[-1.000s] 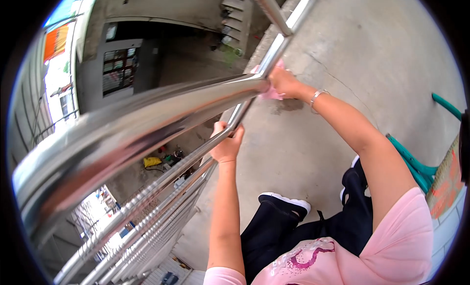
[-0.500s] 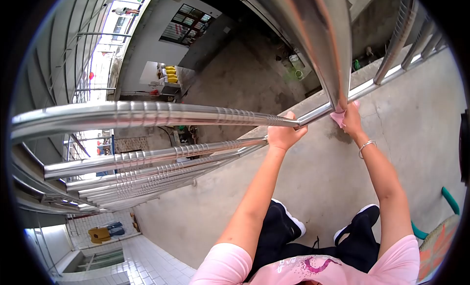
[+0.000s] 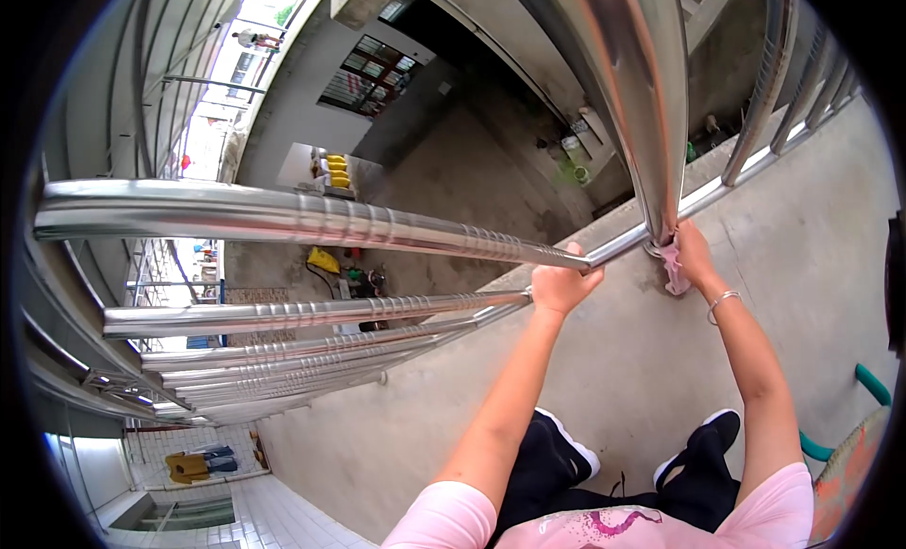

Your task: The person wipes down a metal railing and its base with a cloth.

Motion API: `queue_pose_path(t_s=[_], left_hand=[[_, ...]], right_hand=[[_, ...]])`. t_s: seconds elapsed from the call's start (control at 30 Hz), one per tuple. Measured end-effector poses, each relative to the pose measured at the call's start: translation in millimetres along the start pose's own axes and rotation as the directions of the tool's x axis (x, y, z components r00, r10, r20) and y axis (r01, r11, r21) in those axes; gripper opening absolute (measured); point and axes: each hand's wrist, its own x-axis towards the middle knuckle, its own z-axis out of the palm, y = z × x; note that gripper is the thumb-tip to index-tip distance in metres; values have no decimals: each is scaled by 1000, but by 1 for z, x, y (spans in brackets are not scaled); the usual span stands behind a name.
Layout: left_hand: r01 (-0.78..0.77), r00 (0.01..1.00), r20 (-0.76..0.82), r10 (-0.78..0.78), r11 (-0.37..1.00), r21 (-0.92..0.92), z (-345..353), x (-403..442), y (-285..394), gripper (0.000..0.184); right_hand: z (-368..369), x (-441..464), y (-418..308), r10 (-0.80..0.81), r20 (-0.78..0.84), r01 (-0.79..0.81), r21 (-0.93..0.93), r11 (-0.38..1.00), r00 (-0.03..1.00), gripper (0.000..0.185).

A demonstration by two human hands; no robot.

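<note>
My left hand (image 3: 563,287) is closed around the bottom rail of a shiny stainless steel railing (image 3: 618,249), at the foot of a ridged baluster (image 3: 415,230). A pink cloth (image 3: 673,269) is gripped in my right hand (image 3: 695,255), bunched against the base of the thick steel post (image 3: 651,143). Part of the cloth hangs down beside the post, toward me. The fingertips of my right hand are partly hidden behind the post.
Below me is a grey concrete floor (image 3: 604,370). More balusters run left and right. Beyond the railing lies a lower courtyard (image 3: 444,181) with yellow items (image 3: 337,172). A green-framed seat (image 3: 854,464) stands at the right. A distant person (image 3: 257,41) shows at upper left.
The view has shifted slightly, so the railing sits lower and farther right. My right hand has worked the cloth around the post's base, and more of it now hangs down. The left hand keeps its hold.
</note>
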Motion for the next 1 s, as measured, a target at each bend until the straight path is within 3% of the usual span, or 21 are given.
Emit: queue_pose_path(t_s=[0.1, 0.13, 0.17, 0.2, 0.23, 0.27, 0.4, 0.47, 0.53, 0.6, 0.63, 0.67, 0.73, 0.77, 0.83, 0.93, 1.0], left_hand=[[20, 999, 31, -20, 1000, -10, -4, 2, 2, 34], [26, 999, 35, -26, 1000, 1, -4, 2, 2, 34], [32, 999, 44, -32, 999, 9, -4, 0, 4, 34], [28, 998, 54, -28, 1000, 3, -3, 0, 4, 34], [25, 998, 50, -24, 999, -32, -2, 0, 2, 34], [23, 999, 49, -20, 997, -69, -2, 0, 2, 34], [4, 997, 74, -2, 999, -34, -1, 2, 2, 34], [-9, 993, 114, 11, 1000, -15, 3, 2, -3, 34], [-66, 997, 39, 64, 997, 48, 6, 1, -3, 34], [44, 990, 136, -43, 999, -5, 1, -1, 7, 34], [51, 988, 144, -57, 998, 43, 1, -1, 10, 34], [57, 988, 139, -70, 994, 97, 1, 0, 11, 33], [39, 988, 148, -52, 995, 93, 3, 0, 12, 33], [48, 988, 146, -60, 995, 84, 2, 1, 13, 33], [68, 987, 137, -79, 995, 79, 1, 1, 15, 35], [49, 988, 140, -62, 994, 97, 3, 2, 12, 34], [54, 986, 152, -67, 995, 88, 3, 1, 11, 34]], right_hand=[[-5, 9, 42, -19, 37, 19, -5, 1000, 999, 23], [-14, 13, 46, 140, 89, -160, 285, 945, 986, 21], [-20, 12, 50, 276, 185, -332, 535, 777, 943, 19], [-26, 5, 56, 288, 184, -341, 532, 775, 940, 19], [-41, -5, 46, 412, 273, -452, 776, 441, 870, 20], [-51, -14, 43, 481, 394, -463, 886, 29, 783, 21], [-63, -36, 37, 306, 515, -472, 857, -206, 801, 24], [-57, -37, 36, 300, 569, -467, 812, -349, 766, 25], [-60, -31, 14, 296, 491, -392, 856, -337, 819, 26], [-69, -23, -14, 281, 366, -297, 919, -261, 887, 24], [-72, -20, -22, 191, 319, -276, 935, -222, 928, 21], [-64, -15, -20, 129, 363, -319, 908, -270, 923, 20], [-57, -15, -29, 197, 445, -435, 896, -93, 874, 24], [-51, -17, -31, 202, 442, -431, 897, -102, 874, 24], [-39, -16, -36, 299, 448, -510, 842, 176, 843, 27], [-29, -10, -37, 366, 370, -477, 839, 263, 854, 27], [-15, 0, -11, 364, 417, -515, 825, 231, 832, 26]])
